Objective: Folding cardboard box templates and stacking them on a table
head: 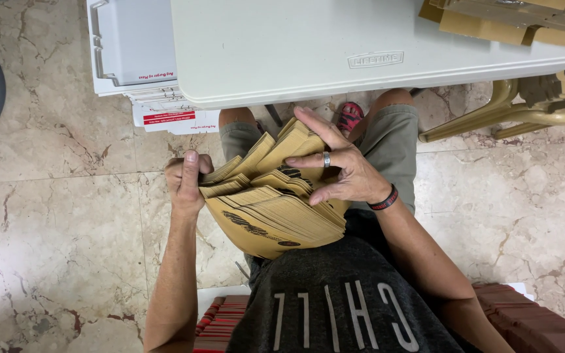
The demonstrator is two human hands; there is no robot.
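Cardboard stack [273, 216] between both hands' grip

Tan paper bags [276, 216] w/ black print, white table [282, 46], beige marble floor [53, 216].
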